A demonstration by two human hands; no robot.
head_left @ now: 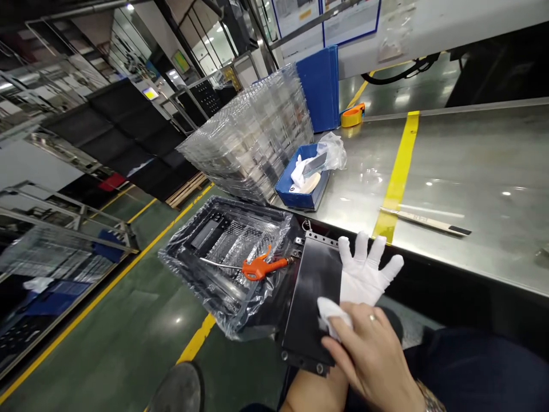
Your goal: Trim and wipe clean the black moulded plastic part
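A black rectangular metal panel with holed flanges at both ends slants across my lap. My left hand, in a white glove, reaches from beneath it. Its fingers are spread past the panel's right edge; the panel hides part of the palm and wrist. My bare right hand pinches a wadded white cloth against the panel's face. An orange air blow gun with a thin metal nozzle lies left of the panel, over a plastic-lined black crate.
On the metal bench are a blue bin with white items, a wooden-handled brush and an orange tape roll. Stacked clear plastic trays stand behind the crate. A round stool is at lower left.
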